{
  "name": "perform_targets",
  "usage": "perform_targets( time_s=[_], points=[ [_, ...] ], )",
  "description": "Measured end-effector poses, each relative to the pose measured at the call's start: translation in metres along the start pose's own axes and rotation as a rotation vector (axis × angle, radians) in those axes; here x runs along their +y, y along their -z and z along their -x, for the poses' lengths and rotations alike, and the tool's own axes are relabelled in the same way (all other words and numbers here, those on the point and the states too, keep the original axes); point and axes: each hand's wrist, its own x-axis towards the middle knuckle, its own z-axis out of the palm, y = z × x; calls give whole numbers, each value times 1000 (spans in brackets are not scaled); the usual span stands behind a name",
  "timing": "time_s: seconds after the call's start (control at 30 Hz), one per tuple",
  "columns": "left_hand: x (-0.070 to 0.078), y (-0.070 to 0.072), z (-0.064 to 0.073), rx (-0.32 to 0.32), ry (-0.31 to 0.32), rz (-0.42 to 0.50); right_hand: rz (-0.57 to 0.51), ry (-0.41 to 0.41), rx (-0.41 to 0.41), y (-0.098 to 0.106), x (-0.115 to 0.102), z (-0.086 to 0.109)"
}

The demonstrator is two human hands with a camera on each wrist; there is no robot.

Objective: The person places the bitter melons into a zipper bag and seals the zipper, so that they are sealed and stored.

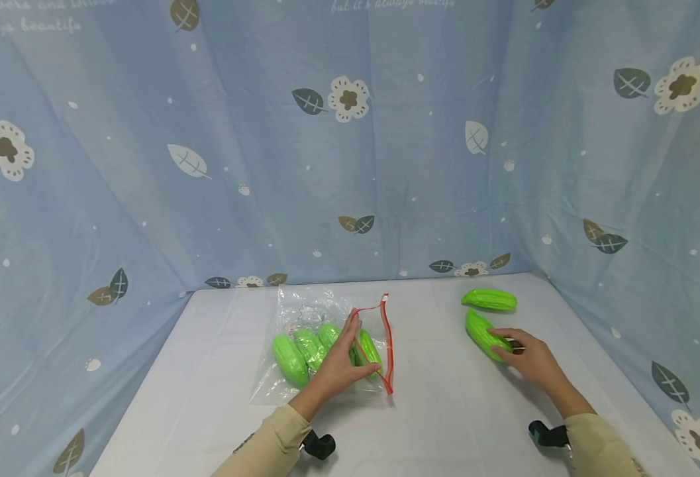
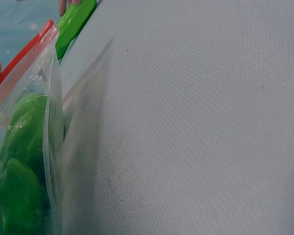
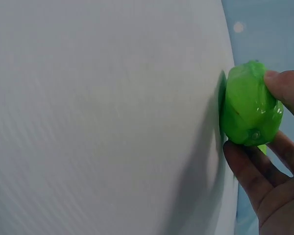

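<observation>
A clear zip bag [image 1: 266, 381] with a red-edged mouth lies on the table, several bright green, glossy cucumbers [image 1: 289, 361] inside it. My left hand [image 1: 334, 368] rests at the bag's mouth, fingers straight and thumb spread apart along the red edge. The left wrist view shows the red zip strip [image 2: 24, 54] and only a fingertip. Over on the right, my right hand [image 1: 531, 361] grips a loose cucumber [image 1: 482, 334] between thumb and fingers. In the right wrist view, that cucumber's rounded end [image 3: 252, 110] faces the camera, close to the table.
Another loose cucumber [image 1: 489, 299] lies just behind the gripped one. The white table [image 1: 427, 411] meets a blue patterned curtain [image 1: 415, 165] at the back and sides. Black wrist-mounted devices [image 1: 318, 445] hang beside both sleeves.
</observation>
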Motion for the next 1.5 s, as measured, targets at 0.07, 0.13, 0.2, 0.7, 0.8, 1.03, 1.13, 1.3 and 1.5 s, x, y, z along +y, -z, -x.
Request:
perform_targets(
  time_s=[0.07,0.13,0.2,0.7,0.8,1.03,1.13,1.3,1.5],
  points=[
    [0,0,0,0,-2,0,-8,10,-6,-2,-3,0],
    [0,0,0,1,-1,2,-15,16,-9,-5,-5,0],
    [0,0,0,1,1,0,-22,25,-11,-8,-7,0],
    [-2,-1,-1,0,-3,-7,-54,88,-39,-21,-28,6],
    [-2,-1,-1,1,-2,-9,-68,92,-51,-26,-32,6],
    [-1,0,0,-2,-3,-11,-99,90,-71,-34,-41,9],
    [-1,-1,-1,-3,-5,-12,-112,94,-73,-36,-44,10],
    [-1,0,0,-1,2,-12,-134,102,-84,-41,-48,11],
    [0,0,1,-1,5,-4,-149,123,-95,-47,-51,12]
  ],
)
